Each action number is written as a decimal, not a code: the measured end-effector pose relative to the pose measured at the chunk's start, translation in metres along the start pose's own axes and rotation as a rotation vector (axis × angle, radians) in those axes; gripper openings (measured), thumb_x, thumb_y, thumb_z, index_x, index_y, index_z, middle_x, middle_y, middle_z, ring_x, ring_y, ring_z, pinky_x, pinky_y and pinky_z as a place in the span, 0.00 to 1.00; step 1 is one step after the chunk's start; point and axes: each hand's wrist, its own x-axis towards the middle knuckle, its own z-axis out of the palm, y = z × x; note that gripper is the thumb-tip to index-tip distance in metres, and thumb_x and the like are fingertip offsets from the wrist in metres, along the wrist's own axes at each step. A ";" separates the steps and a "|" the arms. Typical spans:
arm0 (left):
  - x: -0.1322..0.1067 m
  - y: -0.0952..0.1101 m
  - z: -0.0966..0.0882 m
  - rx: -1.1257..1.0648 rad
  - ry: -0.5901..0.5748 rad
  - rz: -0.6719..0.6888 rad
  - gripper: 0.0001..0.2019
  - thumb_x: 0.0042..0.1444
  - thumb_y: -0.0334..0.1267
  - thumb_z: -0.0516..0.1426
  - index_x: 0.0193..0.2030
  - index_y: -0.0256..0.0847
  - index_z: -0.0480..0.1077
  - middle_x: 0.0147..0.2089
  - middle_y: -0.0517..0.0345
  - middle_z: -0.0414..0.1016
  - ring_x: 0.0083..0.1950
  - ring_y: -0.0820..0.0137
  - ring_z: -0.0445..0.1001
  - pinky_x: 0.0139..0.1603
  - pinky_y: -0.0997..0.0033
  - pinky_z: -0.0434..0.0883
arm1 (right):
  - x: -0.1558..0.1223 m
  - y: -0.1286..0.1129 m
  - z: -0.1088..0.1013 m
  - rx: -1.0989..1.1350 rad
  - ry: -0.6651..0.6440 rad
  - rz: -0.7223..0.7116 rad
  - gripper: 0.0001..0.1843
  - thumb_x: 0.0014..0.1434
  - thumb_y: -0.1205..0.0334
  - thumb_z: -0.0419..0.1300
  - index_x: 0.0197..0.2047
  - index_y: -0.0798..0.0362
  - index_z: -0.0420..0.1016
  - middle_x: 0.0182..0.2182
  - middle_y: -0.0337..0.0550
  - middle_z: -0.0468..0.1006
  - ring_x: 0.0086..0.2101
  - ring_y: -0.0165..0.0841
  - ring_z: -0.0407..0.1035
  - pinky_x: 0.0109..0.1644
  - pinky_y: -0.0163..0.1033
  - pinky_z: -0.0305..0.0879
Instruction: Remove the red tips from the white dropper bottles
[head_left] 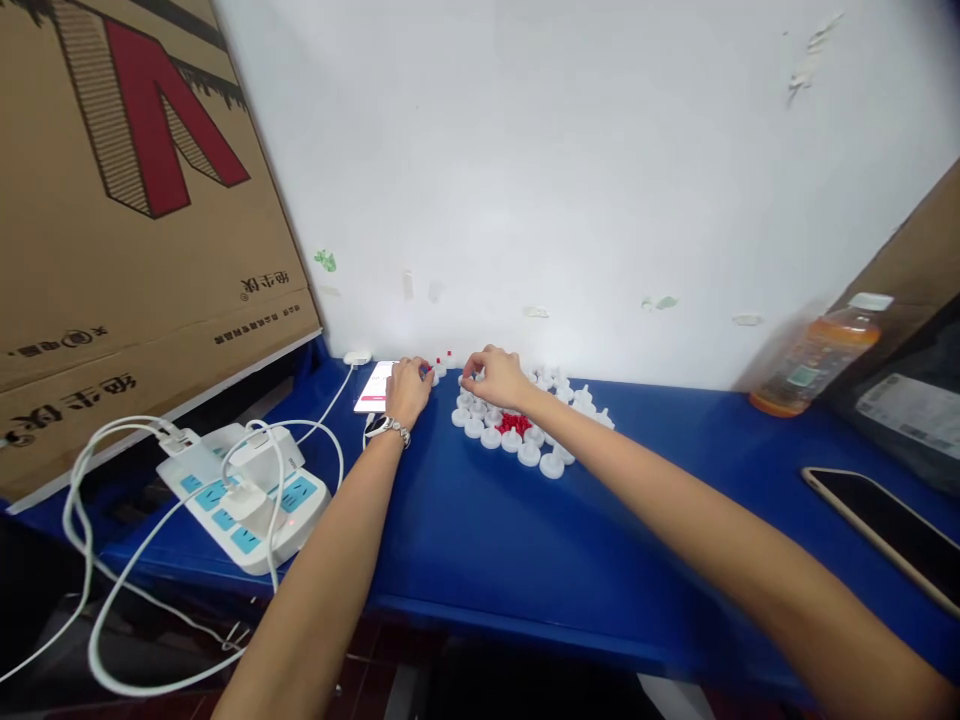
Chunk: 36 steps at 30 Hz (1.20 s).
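Near the wall, my left hand (407, 390) has its fingers bent together beside a few small white pieces with red tips (439, 368). What lies between those fingers is too small to make out. My right hand (495, 377) pinches thumb against fingers above the left part of a group of white plastic nozzle-like caps (529, 454); its fingertips hide whatever is in the pinch. Several of these caps stand with round bases down and narrow stems up. Among them lies a small pile of red pieces (514, 424).
On the blue table (465, 540), a lit phone (373, 388) lies left of my left hand. A white power strip (277, 540) with looping cables is further left. To the right are an orange drink bottle (817, 358) and a dark phone (885, 520). A cardboard box (150, 290) stands left.
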 end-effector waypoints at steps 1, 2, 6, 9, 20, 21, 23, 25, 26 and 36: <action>0.000 0.000 -0.001 -0.003 -0.005 0.008 0.07 0.65 0.39 0.55 0.42 0.41 0.74 0.46 0.45 0.76 0.53 0.55 0.73 0.54 0.57 0.69 | 0.003 -0.002 0.004 -0.001 0.005 0.012 0.08 0.56 0.58 0.63 0.38 0.50 0.82 0.42 0.48 0.76 0.45 0.42 0.70 0.57 0.51 0.56; 0.000 0.000 -0.002 -0.009 -0.010 0.015 0.07 0.64 0.38 0.55 0.41 0.41 0.74 0.46 0.45 0.76 0.51 0.56 0.74 0.53 0.57 0.69 | 0.006 -0.004 0.008 0.001 0.008 0.021 0.08 0.56 0.59 0.64 0.38 0.50 0.82 0.43 0.48 0.76 0.46 0.42 0.70 0.57 0.52 0.56; -0.002 0.005 -0.011 -0.080 -0.031 0.029 0.06 0.63 0.38 0.56 0.39 0.41 0.73 0.42 0.48 0.79 0.44 0.59 0.76 0.47 0.59 0.70 | 0.012 -0.005 0.019 0.016 0.007 0.016 0.12 0.54 0.57 0.66 0.41 0.49 0.82 0.45 0.49 0.77 0.49 0.44 0.69 0.58 0.53 0.57; -0.005 0.014 -0.022 -0.258 -0.016 0.063 0.05 0.62 0.39 0.57 0.38 0.41 0.72 0.39 0.51 0.80 0.41 0.62 0.77 0.45 0.63 0.71 | 0.016 -0.006 0.023 0.071 0.047 -0.001 0.19 0.54 0.54 0.68 0.47 0.50 0.80 0.48 0.49 0.78 0.49 0.44 0.71 0.58 0.53 0.59; -0.042 0.062 -0.037 -0.242 -0.159 0.484 0.09 0.70 0.41 0.47 0.39 0.44 0.63 0.38 0.56 0.71 0.34 0.67 0.69 0.38 0.65 0.67 | -0.051 0.006 -0.013 0.478 0.090 -0.040 0.12 0.63 0.52 0.60 0.41 0.51 0.77 0.30 0.36 0.79 0.23 0.28 0.65 0.31 0.37 0.62; -0.047 0.070 -0.037 -0.207 -0.186 0.540 0.10 0.71 0.40 0.45 0.39 0.44 0.62 0.39 0.56 0.71 0.35 0.67 0.69 0.38 0.64 0.66 | -0.064 0.009 -0.019 0.479 0.095 -0.040 0.12 0.64 0.52 0.59 0.41 0.51 0.77 0.30 0.36 0.79 0.23 0.28 0.64 0.31 0.37 0.62; -0.056 0.084 -0.036 -0.165 -0.221 0.651 0.11 0.72 0.38 0.43 0.39 0.44 0.61 0.39 0.55 0.69 0.36 0.66 0.68 0.39 0.63 0.65 | -0.086 0.014 -0.029 0.453 0.131 -0.038 0.10 0.64 0.54 0.58 0.41 0.50 0.77 0.31 0.36 0.78 0.26 0.30 0.67 0.33 0.37 0.63; -0.062 0.096 -0.032 -0.168 -0.243 0.733 0.12 0.73 0.38 0.42 0.38 0.44 0.61 0.39 0.55 0.69 0.37 0.66 0.68 0.40 0.63 0.65 | -0.103 0.017 -0.038 0.377 0.203 -0.039 0.07 0.63 0.57 0.59 0.41 0.49 0.76 0.32 0.37 0.79 0.31 0.32 0.70 0.37 0.39 0.65; -0.064 0.101 -0.030 -0.190 -0.246 0.747 0.13 0.73 0.39 0.42 0.37 0.43 0.61 0.39 0.55 0.69 0.37 0.66 0.68 0.40 0.64 0.65 | -0.109 0.017 -0.041 0.320 0.243 -0.050 0.06 0.63 0.58 0.59 0.41 0.48 0.76 0.34 0.38 0.79 0.33 0.34 0.71 0.39 0.40 0.65; -0.066 0.138 0.005 -0.563 -0.111 0.347 0.20 0.71 0.43 0.45 0.26 0.42 0.55 0.22 0.64 0.57 0.25 0.73 0.58 0.29 0.68 0.54 | -0.112 0.025 -0.046 -0.127 0.522 -0.136 0.04 0.66 0.63 0.57 0.40 0.49 0.74 0.39 0.44 0.73 0.38 0.37 0.69 0.46 0.43 0.61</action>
